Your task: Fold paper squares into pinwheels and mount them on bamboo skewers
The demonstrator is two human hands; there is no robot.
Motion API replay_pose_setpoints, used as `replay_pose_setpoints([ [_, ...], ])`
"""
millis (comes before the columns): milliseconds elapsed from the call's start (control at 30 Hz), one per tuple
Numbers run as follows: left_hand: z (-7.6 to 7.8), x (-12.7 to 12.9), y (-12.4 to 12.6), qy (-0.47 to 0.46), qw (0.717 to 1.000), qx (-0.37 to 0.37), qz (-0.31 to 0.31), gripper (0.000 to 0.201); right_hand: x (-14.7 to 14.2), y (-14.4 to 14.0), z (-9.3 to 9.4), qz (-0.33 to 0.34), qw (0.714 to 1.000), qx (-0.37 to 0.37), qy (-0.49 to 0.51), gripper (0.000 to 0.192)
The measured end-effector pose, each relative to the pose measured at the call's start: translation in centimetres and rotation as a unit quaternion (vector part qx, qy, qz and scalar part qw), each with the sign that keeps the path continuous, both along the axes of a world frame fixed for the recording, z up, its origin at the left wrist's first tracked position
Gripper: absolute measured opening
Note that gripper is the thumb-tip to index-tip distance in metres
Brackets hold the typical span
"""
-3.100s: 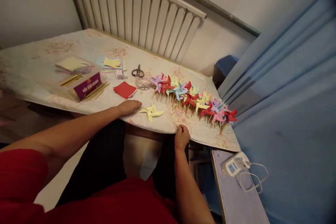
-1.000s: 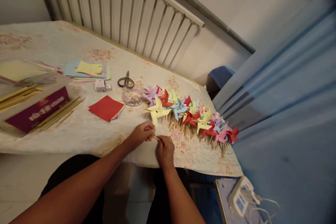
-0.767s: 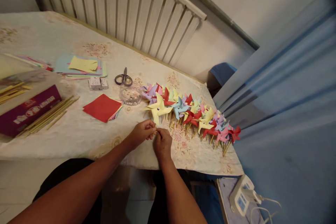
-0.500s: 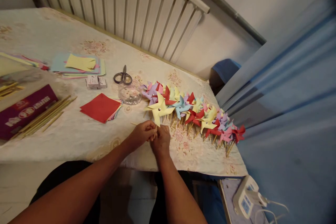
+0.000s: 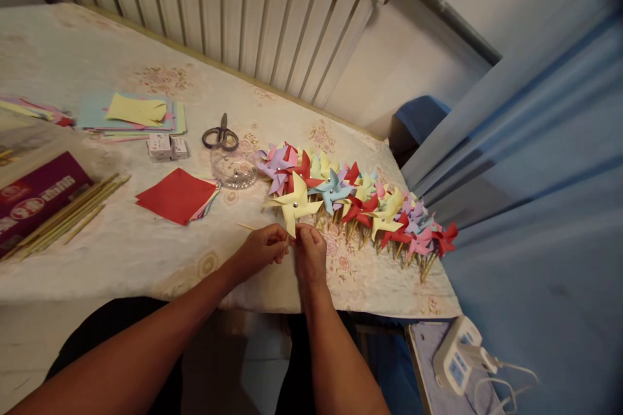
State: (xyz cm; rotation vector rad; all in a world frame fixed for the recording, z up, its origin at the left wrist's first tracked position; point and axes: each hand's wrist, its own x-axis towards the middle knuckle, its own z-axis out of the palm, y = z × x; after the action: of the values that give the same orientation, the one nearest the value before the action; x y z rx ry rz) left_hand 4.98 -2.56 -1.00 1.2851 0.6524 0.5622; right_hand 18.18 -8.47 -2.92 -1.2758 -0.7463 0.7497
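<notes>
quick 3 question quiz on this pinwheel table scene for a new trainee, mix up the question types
1. True or false: both hands meet at the yellow pinwheel.
2. Multiple choice: what lies just left of the clear dish? A) a stack of paper squares with red on top B) a power strip C) a blue curtain
3. Short answer: what tool lies on the table beyond the clear dish, towards the radiator?

Key
1. True: the left hand and right hand pinch together just under it.
2. A: the red paper stack.
3. The scissors.
</notes>
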Motion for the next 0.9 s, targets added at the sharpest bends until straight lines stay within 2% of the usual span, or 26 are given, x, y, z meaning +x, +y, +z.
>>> replay_pose_setpoints([
  [167, 0.14, -0.08, -0.05, 0.012, 1.000, 0.022, -0.002, 0.024, -0.61, -0.34, 0.13, 0.047, 0.998, 0.022, 0.034, 0.036],
  [267, 0.02, -0.19, 0.27, 0.007, 1.000, 0.021, 0.017, 0.025, -0.43, -0.36, -0.31, 0.065, 0.995, 0.021, 0.070, 0.028],
  [400, 0.02, -0.23, 0.49, 0.004, 0.999, 0.014, 0.040, 0.025, -0.23, -0.40, -0.60, 0.090, 0.994, 0.000, 0.060, 0.022],
  [667, 0.25, -0.16, 0.21, 0.030, 0.999, 0.033, 0.029, 0.019, -0.98, -0.28, 0.27, 0.075, 0.992, -0.041, 0.090, 0.022],
  [900, -0.43, -0.29, 0.44, 0.059, 0.996, 0.063, 0.027, 0.015, -0.96, -0.31, -0.58, 0.069, 0.993, -0.044, 0.081, 0.022],
])
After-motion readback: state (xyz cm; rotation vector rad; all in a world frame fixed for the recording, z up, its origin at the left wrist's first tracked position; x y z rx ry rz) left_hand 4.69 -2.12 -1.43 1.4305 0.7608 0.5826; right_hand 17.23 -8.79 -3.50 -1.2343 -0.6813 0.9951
